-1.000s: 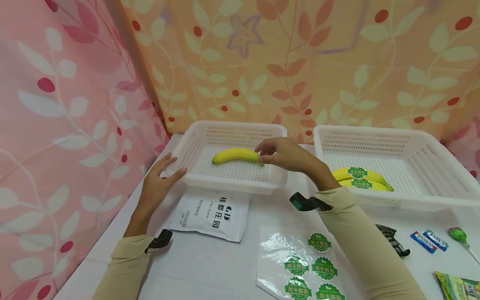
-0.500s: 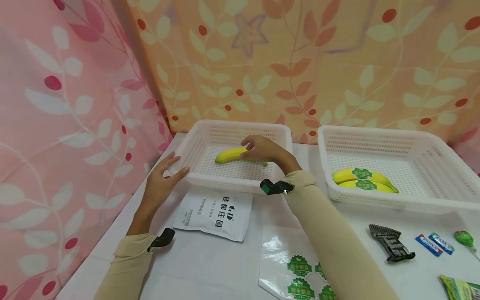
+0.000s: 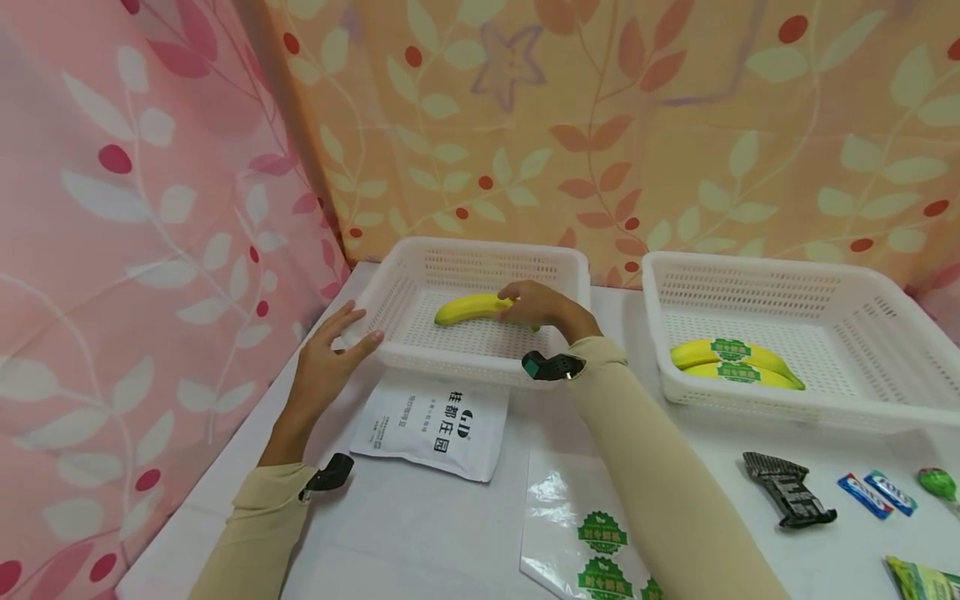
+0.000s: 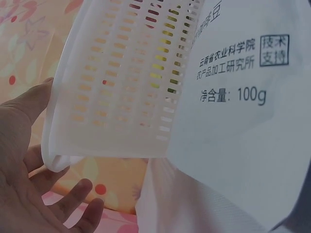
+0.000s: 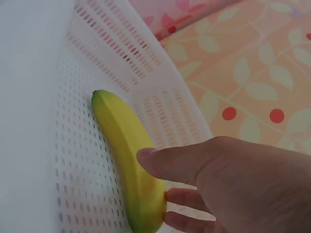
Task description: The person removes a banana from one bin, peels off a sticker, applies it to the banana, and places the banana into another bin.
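A yellow banana (image 3: 468, 308) with green ends lies in the left white plastic basket (image 3: 450, 362). My right hand (image 3: 542, 303) holds it near its right end. In the right wrist view the thumb lies across the top of the banana (image 5: 129, 150), and two fingertips touch its side. My left hand (image 3: 324, 367) is at the basket's left front corner, fingers spread. In the left wrist view its thumb and fingers are right at the basket rim (image 4: 54, 107). Below that corner a white coffee bag (image 3: 435, 425) lies on the table, close to the basket's front wall.
A second white basket (image 3: 847, 408) stands to the right, holding bananas (image 3: 738, 360) with green stickers. In front lie a sheet of green stickers (image 3: 551, 500), a black wrapped snack (image 3: 789, 492), small blue packets (image 3: 866, 495), a lollipop (image 3: 937, 482) and a green-yellow packet (image 3: 922, 577). Patterned curtains stand behind and left.
My right hand has moved left and down onto the banana, its fingers closing on it. The left hand has stayed at the basket corner. The view has shifted slightly.
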The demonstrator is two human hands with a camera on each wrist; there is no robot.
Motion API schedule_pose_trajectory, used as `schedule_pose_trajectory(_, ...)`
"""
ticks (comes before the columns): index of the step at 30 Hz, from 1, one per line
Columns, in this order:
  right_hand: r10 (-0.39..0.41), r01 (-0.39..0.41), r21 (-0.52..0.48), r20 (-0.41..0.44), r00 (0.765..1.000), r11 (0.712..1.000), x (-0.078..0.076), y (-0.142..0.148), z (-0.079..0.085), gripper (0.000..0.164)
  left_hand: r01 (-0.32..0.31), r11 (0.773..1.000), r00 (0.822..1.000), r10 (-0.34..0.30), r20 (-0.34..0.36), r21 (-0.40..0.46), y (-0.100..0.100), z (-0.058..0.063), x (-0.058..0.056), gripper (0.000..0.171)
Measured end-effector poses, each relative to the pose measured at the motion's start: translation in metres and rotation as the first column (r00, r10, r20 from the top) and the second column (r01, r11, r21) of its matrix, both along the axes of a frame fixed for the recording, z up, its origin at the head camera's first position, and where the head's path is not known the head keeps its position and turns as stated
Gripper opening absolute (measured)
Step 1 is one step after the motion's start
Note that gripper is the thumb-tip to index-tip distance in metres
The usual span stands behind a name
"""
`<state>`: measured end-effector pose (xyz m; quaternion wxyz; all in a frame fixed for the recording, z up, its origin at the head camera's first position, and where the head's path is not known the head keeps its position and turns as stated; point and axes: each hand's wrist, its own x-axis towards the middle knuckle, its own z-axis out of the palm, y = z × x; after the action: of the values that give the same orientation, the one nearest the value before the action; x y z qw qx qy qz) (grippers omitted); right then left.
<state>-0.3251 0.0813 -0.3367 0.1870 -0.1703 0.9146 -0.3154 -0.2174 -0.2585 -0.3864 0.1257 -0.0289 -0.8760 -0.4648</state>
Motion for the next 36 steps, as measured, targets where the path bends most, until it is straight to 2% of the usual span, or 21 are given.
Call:
schedule_pose_trajectory(6, 0.004, -0.003, -0.021, 0.032, 0.999, 1.000, -0.003, 0.004, 0.002, 0.057, -0.005, 1.000, 1.000, 0.005, -0.002, -0.003, 0.002, 0.000, 0.000, 0.077)
schedule_pose_trajectory(12, -0.024, 0.021, 0.022, 0.109, 0.994, 1.000, -0.001, 0.000, 0.006, 0.061, -0.002, 1.000, 1.000, 0.002, 0.007, 0.007, 0.002, 0.001, 0.000, 0.076)
schedule_pose_trajectory(18, -0.104, 0.095, 0.052, 0.225, 0.969, 0.994, -0.002, -0.004, 0.004, 0.063, -0.004, 1.000, 1.000, 0.004, -0.002, 0.005, 0.002, 0.000, -0.001, 0.076)
schedule_pose_trajectory(23, -0.102, 0.091, 0.054, 0.280, 0.954, 0.994, 0.001, -0.004, 0.004, 0.060, -0.006, 1.000, 1.000, 0.006, -0.012, -0.001, 0.002, -0.001, 0.000, 0.075)
schedule_pose_trajectory(28, -0.092, 0.078, 0.059, 0.283, 0.955, 0.995, 0.001, -0.005, 0.004, 0.058, -0.016, 1.000, 1.000, 0.016, -0.009, -0.012, 0.001, -0.001, 0.000, 0.076)
schedule_pose_trajectory(36, -0.099, 0.095, 0.032, 0.235, 0.967, 0.995, -0.001, -0.005, 0.001, 0.059, -0.010, 1.000, 1.000, 0.010, -0.009, -0.004, 0.001, -0.002, 0.000, 0.076)
